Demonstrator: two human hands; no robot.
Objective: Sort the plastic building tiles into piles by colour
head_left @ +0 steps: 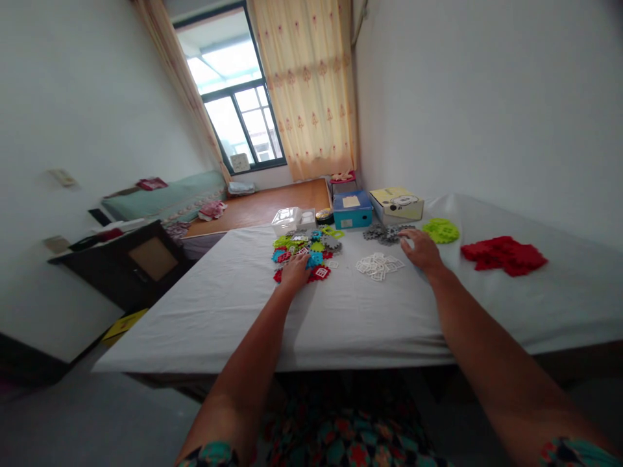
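Note:
A mixed heap of coloured plastic pieces (311, 250) lies on the white-covered table (341, 311). My left hand (294, 271) rests on the near edge of that heap, fingers down on red and blue pieces; a grip cannot be made out. My right hand (422, 250) lies flat, fingers spread, touching a pile of grey pieces (387, 233). Between my hands sits a small pile of white pieces (378, 265). A green pile (440, 230) lies just right of my right hand, and a red pile (503, 254) farther right.
At the table's far edge stand a clear plastic tub (287, 220), a blue box (352, 209) and a yellow cartoon box (396, 203). A dark cabinet (141, 263) stands left of the table. Beyond are a wooden platform, a window and curtains.

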